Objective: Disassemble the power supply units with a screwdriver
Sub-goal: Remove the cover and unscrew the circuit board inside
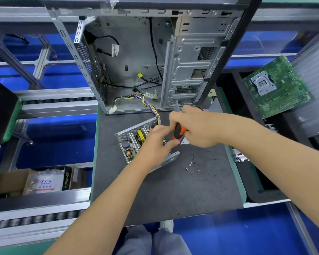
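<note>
Here we grip the orange-black screwdriver (177,132) in our right hand (197,126). Our left hand (156,142) curls on the opened power supply unit (134,142), thumb touching the handle. Loose screws (191,163) lie right.

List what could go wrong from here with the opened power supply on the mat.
1. The small loose silver screws lie unconfined on the dark grey work mat; a forearm could sweep them off.
2. The left hand sits right beside the orange-and-black screwdriver gripped by the right hand; a slip might jab fingers.
3. The open silver power supply unit exposes its board, and its coloured wire bundle trails into the bare metal computer case, so it could snag.
</note>
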Motion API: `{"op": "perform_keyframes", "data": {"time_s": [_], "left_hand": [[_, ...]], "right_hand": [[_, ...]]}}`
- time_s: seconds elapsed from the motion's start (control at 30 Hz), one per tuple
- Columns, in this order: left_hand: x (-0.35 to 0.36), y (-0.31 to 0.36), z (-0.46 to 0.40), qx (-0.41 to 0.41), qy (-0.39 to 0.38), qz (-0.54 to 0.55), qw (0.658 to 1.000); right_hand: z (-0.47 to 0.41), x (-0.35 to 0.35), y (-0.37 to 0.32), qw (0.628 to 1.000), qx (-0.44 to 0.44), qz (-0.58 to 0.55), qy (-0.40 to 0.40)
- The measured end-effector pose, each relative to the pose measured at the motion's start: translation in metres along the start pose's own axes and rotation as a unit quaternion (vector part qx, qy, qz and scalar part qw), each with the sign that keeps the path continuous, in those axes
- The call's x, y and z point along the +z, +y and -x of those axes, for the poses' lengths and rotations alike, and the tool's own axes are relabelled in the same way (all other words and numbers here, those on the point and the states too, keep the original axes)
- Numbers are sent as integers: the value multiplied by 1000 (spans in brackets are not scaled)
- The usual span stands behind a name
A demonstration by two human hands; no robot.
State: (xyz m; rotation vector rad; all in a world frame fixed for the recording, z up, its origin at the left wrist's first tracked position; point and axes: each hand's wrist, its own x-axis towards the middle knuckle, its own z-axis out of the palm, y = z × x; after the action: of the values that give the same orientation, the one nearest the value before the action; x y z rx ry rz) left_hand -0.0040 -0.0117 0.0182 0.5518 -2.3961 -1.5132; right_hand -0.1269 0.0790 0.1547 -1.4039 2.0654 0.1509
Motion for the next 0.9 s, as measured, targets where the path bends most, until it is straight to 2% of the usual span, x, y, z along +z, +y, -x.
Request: {"op": "perform_keyframes", "data": {"time_s": [0.1, 0.23, 0.3, 0.43, 0.57, 0.67, 0.77, 0.83, 0.9], "left_hand": [[0, 1, -4, -28, 16, 4, 999], [6, 0, -11, -62, 62, 14, 996], [7, -1, -12, -55, 48, 5, 997], [2, -7, -5, -7, 25, 20, 999], [2, -1, -6, 3, -6, 5, 1000], [3, 4, -6, -3, 0, -2, 1000], [6, 4, -6, -11, 32, 21, 999], [10, 5, -9, -34, 51, 29, 998], [16, 6, -11, -48, 55, 23, 997]], "right_hand": [[-2, 7, -2, 999, 7, -12, 48], [-5, 18, -8, 971, 60, 157, 173], [-6, 17, -5, 972, 35, 164, 166], [-4, 12, 8, 991, -14, 32, 129], [-2, 10, 13, 996, -22, 7, 88], [1, 9, 11, 998, -19, -3, 60], [5, 9, 4, 995, 11, 14, 95], [3, 9, -3, 983, 66, 93, 147], [0, 9, -7, 968, 79, 156, 179]]}}
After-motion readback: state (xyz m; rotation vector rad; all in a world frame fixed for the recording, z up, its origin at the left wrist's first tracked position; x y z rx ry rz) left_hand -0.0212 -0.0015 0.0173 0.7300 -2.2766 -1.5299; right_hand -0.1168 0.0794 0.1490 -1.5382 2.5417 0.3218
